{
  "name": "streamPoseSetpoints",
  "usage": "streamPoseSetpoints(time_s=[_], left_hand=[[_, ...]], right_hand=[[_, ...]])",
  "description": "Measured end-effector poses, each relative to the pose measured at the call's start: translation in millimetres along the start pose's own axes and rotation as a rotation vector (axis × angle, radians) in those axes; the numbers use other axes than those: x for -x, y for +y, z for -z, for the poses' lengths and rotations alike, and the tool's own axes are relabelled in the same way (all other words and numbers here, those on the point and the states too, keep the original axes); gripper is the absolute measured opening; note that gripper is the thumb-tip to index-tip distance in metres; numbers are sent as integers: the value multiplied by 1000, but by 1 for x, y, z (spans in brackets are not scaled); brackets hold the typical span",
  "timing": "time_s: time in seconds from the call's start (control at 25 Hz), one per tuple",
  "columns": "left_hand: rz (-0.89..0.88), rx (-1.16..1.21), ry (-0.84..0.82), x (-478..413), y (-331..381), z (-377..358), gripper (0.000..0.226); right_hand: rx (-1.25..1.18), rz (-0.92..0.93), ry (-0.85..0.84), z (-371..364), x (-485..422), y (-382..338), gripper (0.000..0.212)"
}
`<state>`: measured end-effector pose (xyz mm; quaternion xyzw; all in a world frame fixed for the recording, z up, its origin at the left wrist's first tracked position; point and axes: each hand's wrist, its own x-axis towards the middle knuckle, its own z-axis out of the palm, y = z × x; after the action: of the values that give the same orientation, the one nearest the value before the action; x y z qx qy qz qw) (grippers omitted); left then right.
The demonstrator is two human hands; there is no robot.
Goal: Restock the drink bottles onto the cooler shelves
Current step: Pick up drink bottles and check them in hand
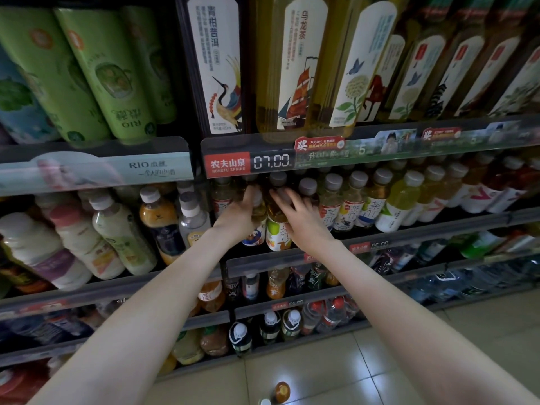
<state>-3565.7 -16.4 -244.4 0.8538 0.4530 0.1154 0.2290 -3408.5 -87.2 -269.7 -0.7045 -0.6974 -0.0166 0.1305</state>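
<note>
Both my arms reach into the middle cooler shelf [432, 229], under the red 07.00 price tag [248, 163]. My left hand [238, 214] curls round a tea bottle [257, 233] at the shelf's left end. Right beside it, my right hand [304, 220] lies with spread, straight fingers against the neighbouring amber tea bottle [277, 229] with a grey cap. More grey-capped tea bottles [350, 203] line the shelf to the right.
Tall tea bottles [295, 68] and green RIO cans [87, 74] fill the shelf above. Milky and orange drinks [117, 229] stand on the left shelf. Lower shelves hold small bottles and water. On the tiled floor near my feet stands an orange-capped bottle [282, 392].
</note>
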Motion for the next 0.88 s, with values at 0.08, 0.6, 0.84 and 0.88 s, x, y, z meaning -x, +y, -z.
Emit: streamPoseSetpoints(time_s=[0.08,0.6,0.84,0.88], left_hand=[[-15,-68,1,-1,-4,2,71],[-110,-451,47,58,6,-35,64],[-62,-389,86,48,13,-34,56],[-58,-387,93,46,13,-33,56]], right_hand=[[-39,-4,13,-5,-1,2,91],[69,-489,179,19,16,109,88],[-130,-438,138,22,-2,131,70],[-156,-444,148,21,-2,131,66]])
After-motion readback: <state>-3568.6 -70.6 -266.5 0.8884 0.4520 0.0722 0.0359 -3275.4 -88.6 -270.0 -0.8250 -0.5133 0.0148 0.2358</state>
